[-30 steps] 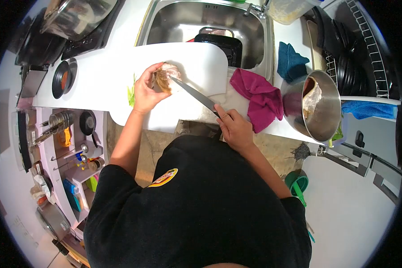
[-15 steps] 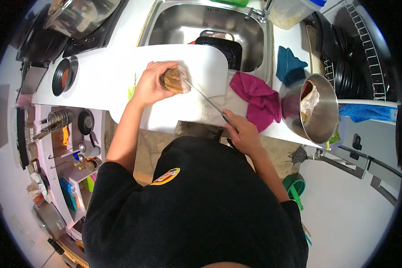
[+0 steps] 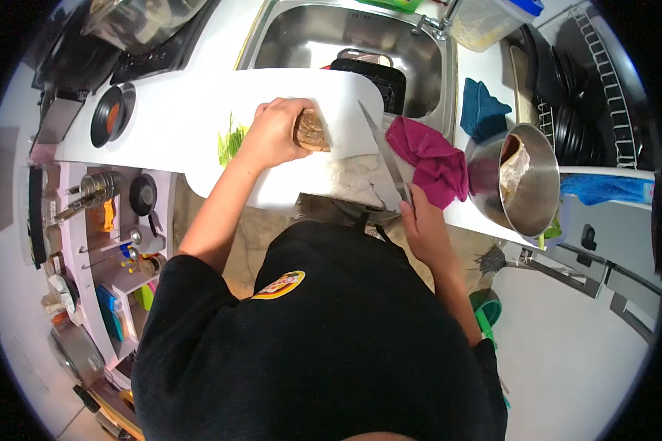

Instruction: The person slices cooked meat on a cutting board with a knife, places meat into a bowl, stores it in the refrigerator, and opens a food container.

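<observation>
your left hand [image 3: 276, 132] is clamped on a browned piece of meat [image 3: 311, 131], fingers round its left side, over the middle of the white board [image 3: 346, 92]. whether the meat rests on the board or hangs just above, i cannot tell. your right hand [image 3: 428, 229], off the board's near right corner, is closed round the handle of the knife [image 3: 387, 151]. the blade slants over the board's right end, apart from the meat, tip towards the sink [image 3: 294, 37] beyond.

as for progress, the greens [image 3: 232, 142] on the board's left part look already cut. the held meat looks to be one chunk, with no slices seen beside it, so its cutting seems undone. a second piece [image 3: 515, 167] sits in the steel bowl [image 3: 541, 198], right of the board past a magenta cloth [image 3: 428, 158].

compared with half a second ago, the knife has swung off the meat, where its tip was. your left hand has shifted rightwards with the meat, and more of the greens shows.
</observation>
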{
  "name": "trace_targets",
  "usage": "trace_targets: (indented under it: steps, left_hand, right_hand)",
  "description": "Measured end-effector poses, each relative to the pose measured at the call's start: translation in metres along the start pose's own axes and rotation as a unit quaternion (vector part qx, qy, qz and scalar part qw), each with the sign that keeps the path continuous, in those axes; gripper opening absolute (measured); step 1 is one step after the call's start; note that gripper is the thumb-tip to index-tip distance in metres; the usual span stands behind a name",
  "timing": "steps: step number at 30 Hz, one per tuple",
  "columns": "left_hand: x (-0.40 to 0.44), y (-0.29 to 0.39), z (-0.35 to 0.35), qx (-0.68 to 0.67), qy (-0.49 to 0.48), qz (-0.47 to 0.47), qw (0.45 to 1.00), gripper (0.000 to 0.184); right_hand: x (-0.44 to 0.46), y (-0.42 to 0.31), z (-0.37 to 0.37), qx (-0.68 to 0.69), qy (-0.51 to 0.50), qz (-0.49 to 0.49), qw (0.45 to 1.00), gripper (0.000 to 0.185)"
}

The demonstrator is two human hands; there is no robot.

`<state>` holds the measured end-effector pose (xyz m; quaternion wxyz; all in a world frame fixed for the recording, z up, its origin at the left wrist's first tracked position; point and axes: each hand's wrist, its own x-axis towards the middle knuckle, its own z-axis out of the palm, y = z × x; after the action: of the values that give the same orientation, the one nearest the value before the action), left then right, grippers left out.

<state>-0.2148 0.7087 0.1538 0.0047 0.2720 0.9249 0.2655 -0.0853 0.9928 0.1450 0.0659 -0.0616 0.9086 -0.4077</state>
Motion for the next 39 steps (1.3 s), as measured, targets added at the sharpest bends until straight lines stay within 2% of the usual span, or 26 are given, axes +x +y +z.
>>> trace_targets:
  steps: [2,4,9,11,12,14,15,17,21,24,26,27,29,30,32,33,35,39]
  left_hand:
    - [-0.003,0.008,0.008,0.015,0.050,-0.113,0.992,0.063]
    - [-0.004,0.011,0.015,0.030,0.060,-0.120,0.991,0.063]
    - [-0.007,0.004,0.018,0.012,0.081,-0.135,0.987,0.063]
    - [-0.008,0.006,0.009,0.000,0.099,-0.073,0.992,0.051]
    - [-0.009,0.003,0.010,0.001,0.099,-0.076,0.992,0.051]
    - [-0.010,-0.005,0.015,-0.066,0.173,-0.034,0.982,0.023]
    - [-0.010,-0.006,0.015,-0.066,0.174,-0.037,0.982,0.023]
    - [-0.008,-0.007,0.015,-0.091,0.181,-0.056,0.978,0.010]
    - [-0.007,-0.007,0.013,-0.085,0.170,-0.068,0.979,0.011]
    - [-0.005,-0.006,0.012,-0.088,0.181,-0.072,0.977,0.011]
    - [-0.002,-0.008,0.007,-0.063,0.148,-0.048,0.986,0.009]
    - [-0.001,-0.010,0.007,-0.064,0.148,-0.044,0.986,0.009]
    - [0.000,-0.015,0.004,-0.075,0.098,-0.087,0.989,0.021]
    - [0.000,-0.013,0.001,-0.076,0.102,-0.083,0.988,0.021]
    - [-0.004,-0.006,-0.006,-0.068,0.102,-0.080,0.989,0.038]
    - [-0.006,-0.008,-0.004,-0.070,0.107,-0.080,0.989,0.038]
    - [-0.012,-0.015,0.002,-0.028,0.096,-0.015,0.995,0.053]
    - [-0.015,-0.017,0.006,-0.029,0.099,-0.039,0.994,0.055]
  right_hand:
    - [0.001,-0.012,0.010,0.007,0.000,0.051,0.999,0.028]
    - [0.007,-0.023,0.019,-0.050,-0.061,0.043,0.996,0.021]
    - [0.022,-0.036,0.029,-0.040,-0.082,0.018,0.996,0.022]
    - [0.024,-0.034,0.030,-0.060,-0.084,0.033,0.994,0.022]
    - [0.025,-0.031,0.031,-0.059,-0.087,0.032,0.994,0.022]
    - [0.026,-0.025,0.032,-0.059,-0.043,0.009,0.997,0.023]
    - [0.025,-0.023,0.031,-0.060,-0.047,0.008,0.997,0.023]
    - [0.026,-0.022,0.029,-0.049,-0.031,0.031,0.998,0.022]
    - [0.028,-0.024,0.026,-0.068,-0.037,0.014,0.997,0.023]
    - [0.035,-0.024,0.024,-0.134,-0.015,0.001,0.991,0.024]
    - [0.048,-0.027,0.024,-0.221,0.039,0.006,0.974,0.026]
    - [0.056,-0.025,0.028,-0.222,0.043,0.008,0.974,0.026]
    - [0.074,-0.018,0.041,-0.255,0.045,-0.001,0.966,0.027]
    - [0.080,-0.016,0.049,-0.258,0.049,-0.002,0.965,0.027]
    - [0.090,-0.015,0.061,-0.274,0.057,-0.008,0.960,0.029]
    - [0.092,-0.018,0.062,-0.278,0.058,-0.012,0.959,0.029]
    - [0.095,-0.024,0.064,-0.283,0.080,-0.027,0.955,0.024]
    - [0.119,-0.040,0.055,-0.305,0.089,-0.082,0.944,0.022]
